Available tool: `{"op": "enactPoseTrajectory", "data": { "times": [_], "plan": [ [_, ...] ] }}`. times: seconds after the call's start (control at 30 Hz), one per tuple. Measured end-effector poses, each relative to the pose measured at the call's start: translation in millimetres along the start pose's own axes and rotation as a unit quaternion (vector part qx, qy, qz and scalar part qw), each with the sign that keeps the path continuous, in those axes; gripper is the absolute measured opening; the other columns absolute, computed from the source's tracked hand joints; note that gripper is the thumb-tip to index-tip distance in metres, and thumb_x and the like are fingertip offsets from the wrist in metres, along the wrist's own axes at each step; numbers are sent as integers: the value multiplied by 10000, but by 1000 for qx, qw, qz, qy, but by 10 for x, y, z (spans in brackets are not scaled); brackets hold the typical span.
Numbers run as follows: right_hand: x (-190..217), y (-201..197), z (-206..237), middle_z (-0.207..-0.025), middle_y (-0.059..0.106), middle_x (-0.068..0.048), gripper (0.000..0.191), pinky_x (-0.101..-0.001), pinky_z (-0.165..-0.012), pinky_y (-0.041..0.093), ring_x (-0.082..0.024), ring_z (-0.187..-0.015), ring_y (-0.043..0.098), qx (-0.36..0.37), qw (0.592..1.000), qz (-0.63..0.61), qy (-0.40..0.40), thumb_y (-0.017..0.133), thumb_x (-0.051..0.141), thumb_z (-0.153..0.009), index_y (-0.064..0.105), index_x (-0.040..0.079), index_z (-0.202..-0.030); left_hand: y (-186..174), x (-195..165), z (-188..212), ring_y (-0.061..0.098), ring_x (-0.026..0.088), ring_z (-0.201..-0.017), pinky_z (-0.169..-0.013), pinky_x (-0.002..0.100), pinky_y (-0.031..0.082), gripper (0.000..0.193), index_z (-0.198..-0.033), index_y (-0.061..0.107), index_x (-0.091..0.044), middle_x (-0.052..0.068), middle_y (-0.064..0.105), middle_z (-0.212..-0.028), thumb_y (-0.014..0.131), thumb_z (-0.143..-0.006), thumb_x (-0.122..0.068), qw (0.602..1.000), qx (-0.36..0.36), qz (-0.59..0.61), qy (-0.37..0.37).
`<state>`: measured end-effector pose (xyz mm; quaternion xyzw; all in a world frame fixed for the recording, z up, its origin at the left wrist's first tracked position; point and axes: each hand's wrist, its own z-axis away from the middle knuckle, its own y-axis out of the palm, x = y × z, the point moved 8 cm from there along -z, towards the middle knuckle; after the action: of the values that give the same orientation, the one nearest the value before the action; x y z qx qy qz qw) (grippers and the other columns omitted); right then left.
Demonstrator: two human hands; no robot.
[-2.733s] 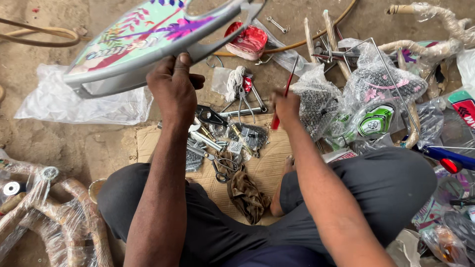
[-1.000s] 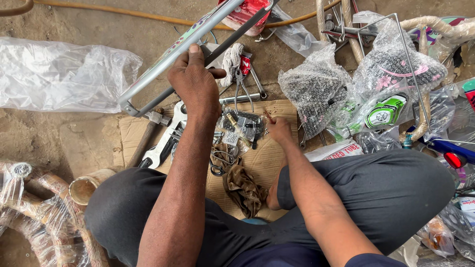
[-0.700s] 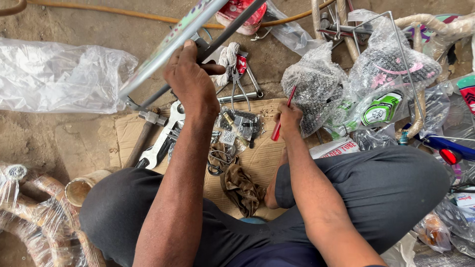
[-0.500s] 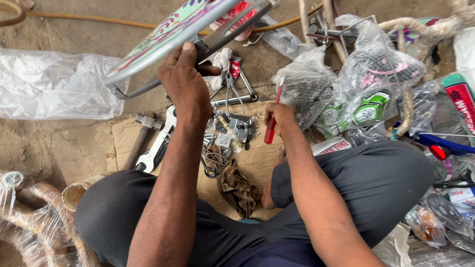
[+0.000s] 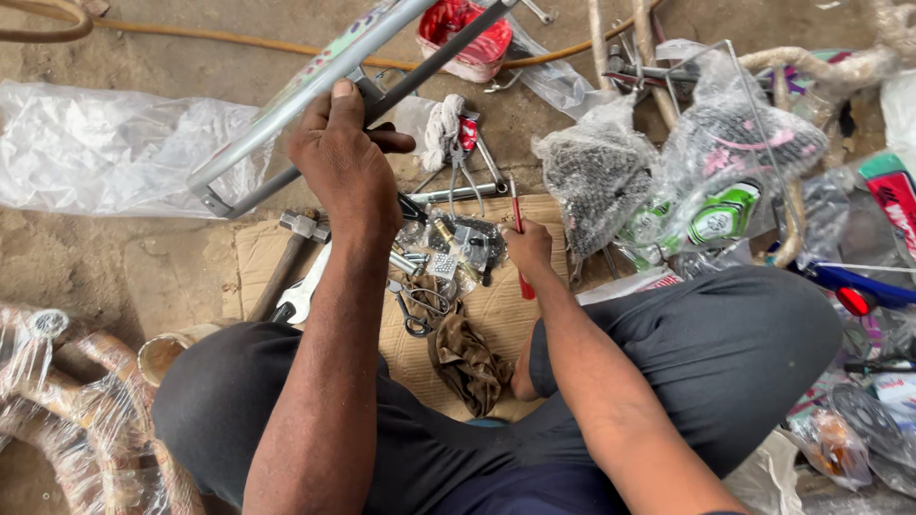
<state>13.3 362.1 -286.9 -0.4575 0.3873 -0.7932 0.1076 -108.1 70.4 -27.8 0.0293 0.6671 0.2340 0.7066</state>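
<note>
A crumpled brown rag [image 5: 468,358] lies on flattened cardboard [image 5: 496,310] just before the knees. Beyond it, the right hand [image 5: 528,246] is clenched around a slim red-handled screwdriver [image 5: 519,238] above scattered metal tools. Farther off, the left hand [image 5: 345,162] grips a glossy, painted tubular bicycle frame [image 5: 315,91], raised and tilted.

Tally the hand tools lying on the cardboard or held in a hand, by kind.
Hammer: 1
Adjustable wrench: 1
Red-handled screwdriver, held in the right hand: 1
Total: 3
The heap of small metal parts is too cluttered to sort.
</note>
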Motion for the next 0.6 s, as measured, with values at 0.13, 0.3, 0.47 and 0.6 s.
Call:
{"op": "enactPoseTrajectory", "data": {
  "times": [0.13,0.3,0.47,0.6],
  "plan": [
    [241,286,-296,-946,756,-152,216,-431,-807,558,-325,-905,722,22,994,98,-44,677,148,-832,805,164,-1006,-90,-9,-48,654,168,-502,-443,273,537,343,-959,676,88,129,669,-793,512,-1063,-195,1000,-5,-15,-9],
    [414,658,-547,-940,754,-165,197,-453,-812,565,-341,-898,726,85,986,128,-65,730,181,-772,789,136,-955,-182,152,-150,646,167,-518,-454,281,546,343,-953,661,74,118,645,-792,492,-1069,-202,999,-1,-40,-31],
    [470,844,-545,-948,723,-213,133,-498,-818,551,-397,-913,694,58,982,165,-70,740,184,-826,781,97,-917,-281,338,-255,690,231,-525,-501,332,569,330,-952,586,80,139,627,-862,486,-1048,-219,997,-28,9,-73],
    [433,849,-570,-945,736,-217,166,-479,-865,567,-395,-924,710,49,990,127,-37,743,216,-826,763,73,-909,-319,457,-294,691,247,-515,-510,346,573,399,-1023,606,87,158,650,-870,483,-1027,-293,987,-70,85,-119]
  ]
}}
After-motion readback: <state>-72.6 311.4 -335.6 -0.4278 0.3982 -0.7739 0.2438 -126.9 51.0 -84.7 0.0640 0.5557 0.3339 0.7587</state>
